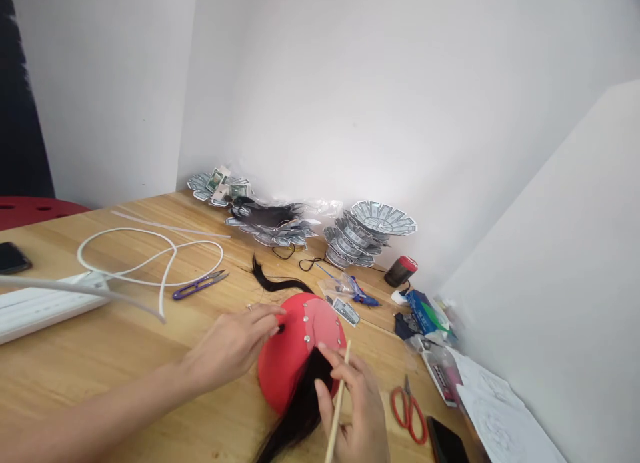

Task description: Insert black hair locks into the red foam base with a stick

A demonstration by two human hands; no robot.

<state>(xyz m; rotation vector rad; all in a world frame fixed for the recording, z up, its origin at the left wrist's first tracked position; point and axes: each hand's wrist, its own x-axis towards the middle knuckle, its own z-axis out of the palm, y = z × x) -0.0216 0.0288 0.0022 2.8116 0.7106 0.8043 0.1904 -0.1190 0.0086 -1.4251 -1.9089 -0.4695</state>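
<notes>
**Both Hands Working at the Red Dome**

Your red dome (293, 353) is sitting on the wooden table (160, 336) at six o'clock in your view, showing a paler panel bordered by shiny studs. Your left hand (240, 343) is reaching in from the dome's nine o'clock side, its fingers half curled and their tips touching beside a small dark tuft (281, 328); whether they are pinching it, I cannot tell. Your right hand (357, 403) is working at four o'clock, loosely curled around a wooden stick (339, 400), with thumb and forefinger standing apart beside the black hair (303, 410). That hair is trailing down the dome toward seven o'clock.

Around the dome, a curved dark lock (275, 285) is lying just beside it at eleven, purple snips (195, 288) are resting at ten, and red-handled scissors (417, 423) are lying at four.
</notes>
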